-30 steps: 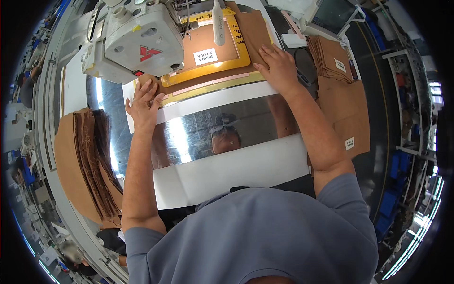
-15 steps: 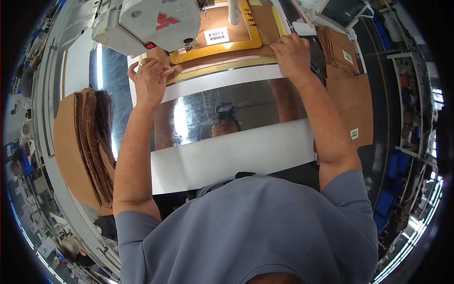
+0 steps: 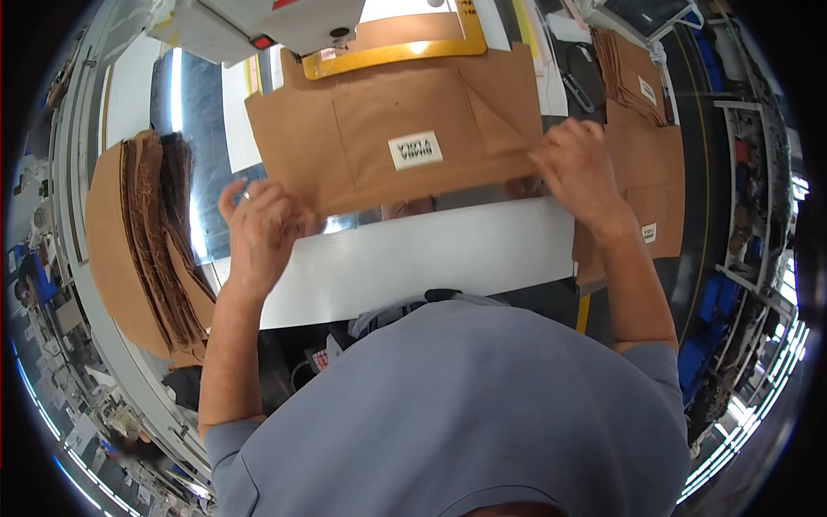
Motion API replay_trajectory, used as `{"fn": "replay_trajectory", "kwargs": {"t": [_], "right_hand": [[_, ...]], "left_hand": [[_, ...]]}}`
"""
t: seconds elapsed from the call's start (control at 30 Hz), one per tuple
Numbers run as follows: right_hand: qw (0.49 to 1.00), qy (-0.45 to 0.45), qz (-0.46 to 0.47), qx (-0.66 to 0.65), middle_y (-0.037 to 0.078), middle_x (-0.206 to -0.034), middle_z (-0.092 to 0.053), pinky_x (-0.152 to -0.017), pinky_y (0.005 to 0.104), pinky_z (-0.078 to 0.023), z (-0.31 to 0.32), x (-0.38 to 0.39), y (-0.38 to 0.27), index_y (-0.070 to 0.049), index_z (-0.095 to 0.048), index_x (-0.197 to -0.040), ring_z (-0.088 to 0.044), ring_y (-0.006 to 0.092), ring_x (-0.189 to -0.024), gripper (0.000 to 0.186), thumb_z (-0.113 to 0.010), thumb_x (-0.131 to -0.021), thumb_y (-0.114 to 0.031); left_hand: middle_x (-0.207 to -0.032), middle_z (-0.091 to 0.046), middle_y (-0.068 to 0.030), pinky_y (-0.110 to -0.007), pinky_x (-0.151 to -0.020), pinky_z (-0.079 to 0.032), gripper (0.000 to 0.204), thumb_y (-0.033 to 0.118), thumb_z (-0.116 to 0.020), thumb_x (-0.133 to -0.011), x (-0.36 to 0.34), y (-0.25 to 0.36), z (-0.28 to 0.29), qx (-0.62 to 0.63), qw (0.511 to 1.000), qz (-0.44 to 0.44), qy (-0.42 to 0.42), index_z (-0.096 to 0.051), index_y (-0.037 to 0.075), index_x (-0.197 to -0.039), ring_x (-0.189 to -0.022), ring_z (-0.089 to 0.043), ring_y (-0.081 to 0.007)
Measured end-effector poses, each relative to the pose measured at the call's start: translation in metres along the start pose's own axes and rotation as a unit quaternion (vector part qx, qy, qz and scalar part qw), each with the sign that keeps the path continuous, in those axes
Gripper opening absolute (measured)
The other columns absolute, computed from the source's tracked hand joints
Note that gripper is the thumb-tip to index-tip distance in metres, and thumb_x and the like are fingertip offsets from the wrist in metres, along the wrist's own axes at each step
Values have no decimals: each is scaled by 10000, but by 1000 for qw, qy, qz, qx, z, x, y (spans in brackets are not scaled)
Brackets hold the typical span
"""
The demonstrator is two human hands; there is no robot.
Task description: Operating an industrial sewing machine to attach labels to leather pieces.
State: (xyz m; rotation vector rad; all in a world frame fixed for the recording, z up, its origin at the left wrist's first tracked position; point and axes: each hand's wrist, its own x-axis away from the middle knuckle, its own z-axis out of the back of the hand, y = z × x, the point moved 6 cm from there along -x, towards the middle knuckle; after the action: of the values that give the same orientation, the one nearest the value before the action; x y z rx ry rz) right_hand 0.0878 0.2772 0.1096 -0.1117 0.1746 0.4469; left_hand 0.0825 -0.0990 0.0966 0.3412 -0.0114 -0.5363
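Note:
A brown fabric panel point(image 3: 392, 110) with a stitched rectangular patch and a small white label point(image 3: 415, 150) lies across the work surface in front of me. Its far edge reaches under an orange-yellow clamp frame point(image 3: 396, 59) of a white industrial sewing machine point(image 3: 258, 26). At the near left corner of the panel, my left hand point(image 3: 263, 228) is closed on the cloth, thumb and fingers pinched. My right hand point(image 3: 581, 177) pinches the near right corner. Between the hands the near edge is stretched fairly straight.
Folded brown pieces point(image 3: 142, 250) with frayed edges are stacked at the left. More labelled brown pieces point(image 3: 624, 77) lie at the right, beside dark-handled scissors or snips point(image 3: 575, 89). Under the panel are a shiny metal plate point(image 3: 345, 222) and a white board point(image 3: 413, 258).
Both hands have moved toward me, drawing the brown panel out from beneath the clamp frame. Its label and patch now lie in front of the frame, covering much of the metal plate.

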Motion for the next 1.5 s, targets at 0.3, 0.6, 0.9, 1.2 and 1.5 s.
{"fn": "replay_trajectory", "kwargs": {"t": [0.3,0.6,0.9,1.2,1.5], "right_hand": [[987,23,-91,-131,81,-1067,-659,-886,433,-452,-33,23,-52,-63,-718,-1073,-619,275,-996,268,-760,-867,-228],[990,-40,24,-130,34,-1542,-513,-1238,490,-288,-91,3,-105,-130,-523,-1481,-423,242,-1469,565,-652,-976,-348],[994,-66,13,-82,-37,-1595,-450,-1273,498,-198,-97,6,-102,-212,-460,-1542,-358,193,-1505,632,-587,-984,-481],[995,-63,11,-77,-58,-1587,-460,-1270,498,-202,-95,5,-100,-229,-471,-1535,-362,191,-1502,636,-584,-974,-505],[995,-66,13,-67,-54,-1573,-478,-1260,528,-210,-91,3,-102,-214,-503,-1511,-383,207,-1488,617,-572,-980,-520]], "left_hand": [[-1351,-655,-118,-438,-1083,-414,439,235,-845,-788,58,29,-31,120,991,52,40,-711,17,-1144,-1232,-608,-318],[-1575,-467,-128,-488,-1208,-306,708,376,-714,-914,55,45,-82,46,998,54,-2,-492,43,-1499,-1460,-434,-311],[-1553,-485,-114,-489,-1189,-313,712,508,-610,-965,46,38,-74,3,999,45,6,-486,56,-1502,-1432,-456,-308],[-1524,-503,-87,-448,-1162,-370,705,520,-622,-944,23,50,-86,-4,999,19,34,-528,65,-1474,-1400,-475,-275],[-1515,-500,-39,-433,-1189,-355,691,573,-557,-980,39,30,-86,-72,995,61,11,-507,130,-1508,-1416,-459,-211]]}}
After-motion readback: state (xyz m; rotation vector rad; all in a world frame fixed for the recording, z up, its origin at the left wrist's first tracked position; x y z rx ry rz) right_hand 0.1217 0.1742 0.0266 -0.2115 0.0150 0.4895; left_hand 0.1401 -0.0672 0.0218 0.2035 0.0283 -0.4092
